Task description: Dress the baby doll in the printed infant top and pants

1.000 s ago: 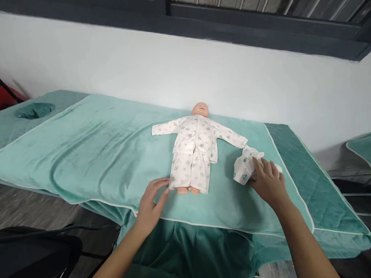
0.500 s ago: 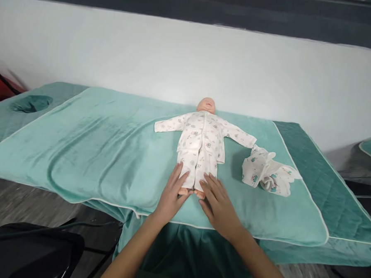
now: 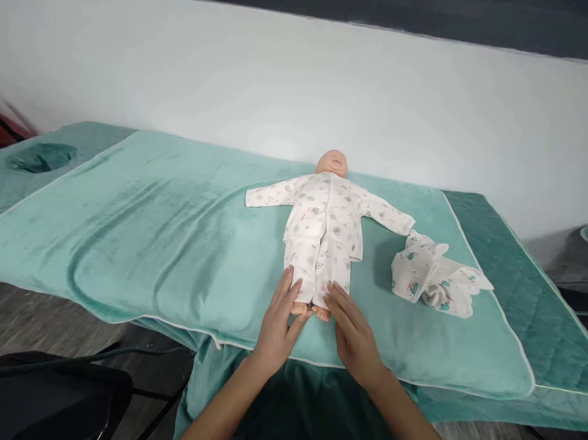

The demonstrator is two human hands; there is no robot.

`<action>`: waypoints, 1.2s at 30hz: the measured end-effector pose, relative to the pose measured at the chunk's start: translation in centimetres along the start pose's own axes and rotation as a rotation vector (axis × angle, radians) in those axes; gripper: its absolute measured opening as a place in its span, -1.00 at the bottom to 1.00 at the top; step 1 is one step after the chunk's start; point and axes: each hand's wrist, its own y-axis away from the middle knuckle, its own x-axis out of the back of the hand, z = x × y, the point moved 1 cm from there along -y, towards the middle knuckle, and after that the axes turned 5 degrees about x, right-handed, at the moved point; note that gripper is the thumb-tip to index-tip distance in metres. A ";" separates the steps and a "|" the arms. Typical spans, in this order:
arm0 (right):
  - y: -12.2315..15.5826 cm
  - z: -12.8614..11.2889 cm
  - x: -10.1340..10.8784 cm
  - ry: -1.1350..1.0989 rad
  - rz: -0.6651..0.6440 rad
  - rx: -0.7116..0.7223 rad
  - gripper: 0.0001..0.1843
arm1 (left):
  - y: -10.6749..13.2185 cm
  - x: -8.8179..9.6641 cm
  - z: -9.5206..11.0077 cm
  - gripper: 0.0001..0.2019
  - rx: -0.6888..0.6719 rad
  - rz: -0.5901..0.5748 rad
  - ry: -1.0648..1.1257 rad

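Observation:
A baby doll (image 3: 332, 161) lies on its back on the green bed, its arms spread wide. It wears a white printed jacket (image 3: 324, 212) and matching white trousers (image 3: 304, 263), with both bare feet showing at the trouser hems. My left hand (image 3: 279, 321) rests along the outer side of the doll's leg on the left, fingers extended, thumb beside a foot. On the other leg, my right hand (image 3: 354, 331) has its fingertips against the trouser hem, fingers stretched out. Neither hand grips anything.
A crumpled white printed cloth (image 3: 436, 277) lies right of the doll, near its sleeve end. The green bed cover (image 3: 125, 237) spreads to the left, with a face hole (image 3: 43, 157) beyond it. A white wall (image 3: 232, 79) stands behind. A black chair (image 3: 48, 391) is at lower left.
My right hand's thumb has moved off the doll's foot and now sits close to the other fingers. The camera view has shifted slightly; the doll lies in the same pose.

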 end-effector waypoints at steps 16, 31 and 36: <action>-1.2 -1.4 0.1 0.006 0.084 -0.179 -0.57 | 1.1 0.4 0.9 -0.60 0.006 0.281 -0.116; -2.2 -2.2 0.6 -0.052 0.068 -0.184 -0.70 | 0.3 0.8 1.7 -0.77 -0.095 0.306 -0.072; -2.1 -1.7 1.5 -0.034 -0.024 -0.120 -0.69 | 0.8 1.6 1.8 -0.73 -0.238 0.229 -0.207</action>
